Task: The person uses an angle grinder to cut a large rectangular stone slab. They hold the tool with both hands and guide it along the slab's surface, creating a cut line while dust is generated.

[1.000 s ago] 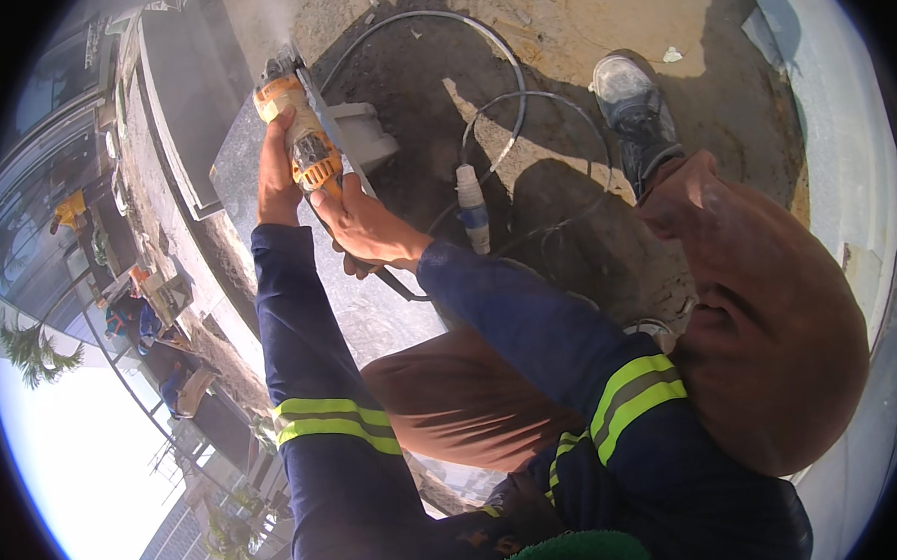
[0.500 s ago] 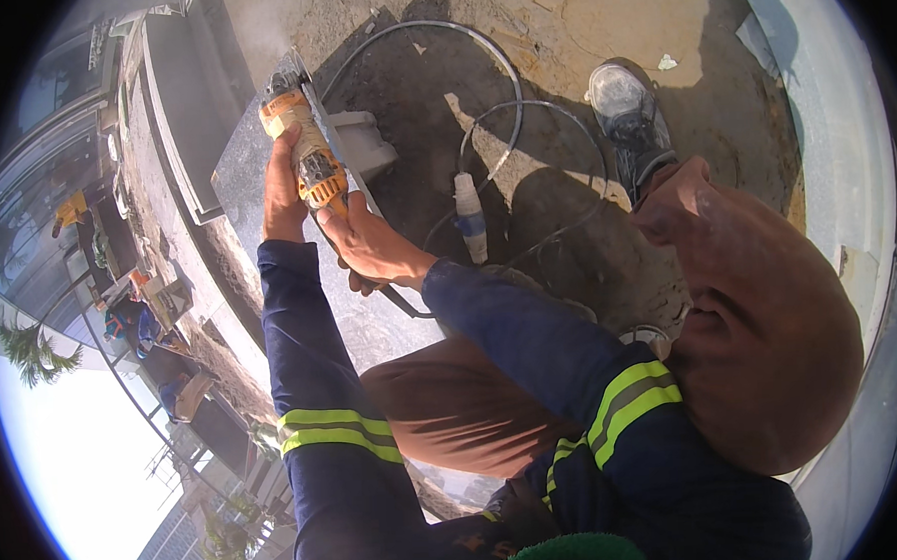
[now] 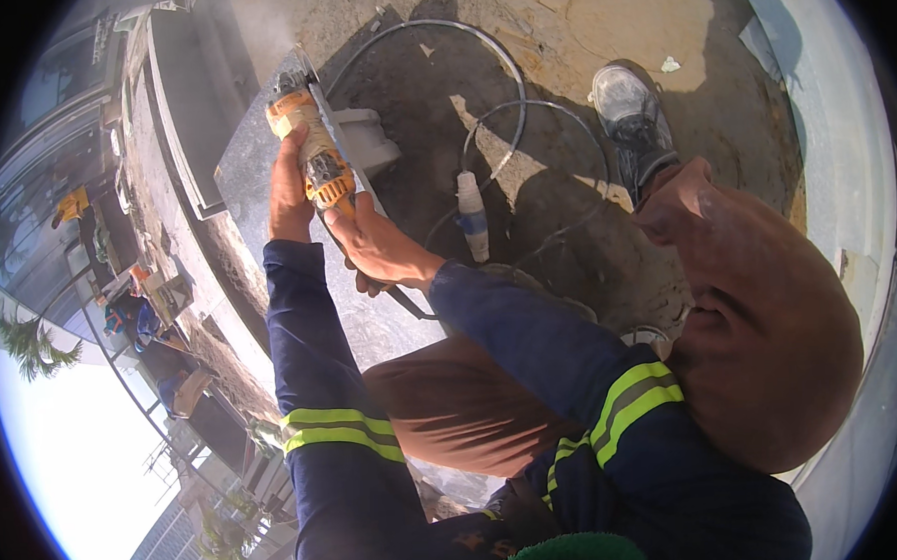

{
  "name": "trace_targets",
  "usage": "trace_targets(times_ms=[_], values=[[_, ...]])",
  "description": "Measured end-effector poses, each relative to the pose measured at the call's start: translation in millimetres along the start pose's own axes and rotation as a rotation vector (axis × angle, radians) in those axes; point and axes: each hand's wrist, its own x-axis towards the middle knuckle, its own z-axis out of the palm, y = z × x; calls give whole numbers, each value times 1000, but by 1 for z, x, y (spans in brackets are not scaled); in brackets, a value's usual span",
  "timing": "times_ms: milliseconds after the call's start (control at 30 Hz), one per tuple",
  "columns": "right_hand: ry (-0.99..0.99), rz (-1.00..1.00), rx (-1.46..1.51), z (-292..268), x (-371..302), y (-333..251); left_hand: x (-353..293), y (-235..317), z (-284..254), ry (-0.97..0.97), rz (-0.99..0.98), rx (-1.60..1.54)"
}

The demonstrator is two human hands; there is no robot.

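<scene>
Grinder edged nearer; left hand, right hand gripping.

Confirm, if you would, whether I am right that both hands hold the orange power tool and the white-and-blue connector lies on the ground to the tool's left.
Only the side is wrong: the head view shows the connector on the ground to the right of the power tool, which the left hand and right hand do both hold.

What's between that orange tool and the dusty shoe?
In the head view: a pale blocky piece, then grey cable loops on the ground, with a white-and-blue connector lower in frame.
</scene>
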Motion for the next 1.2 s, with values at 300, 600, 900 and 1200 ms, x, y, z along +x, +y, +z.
trace_targets(times_ms=[300, 600, 900, 1200], values=[[88, -78, 89, 24, 3, 21, 1, 0, -10, 37, 25, 27], [482, -543, -487, 25, 15, 34, 5, 0, -7, 18, 65, 59], [172, -424, 216, 51, 24, 61, 14, -2, -9, 3, 76, 70], [-131, 46, 919, 52, 28, 61, 22, -4, -22, -21, 80, 112]])
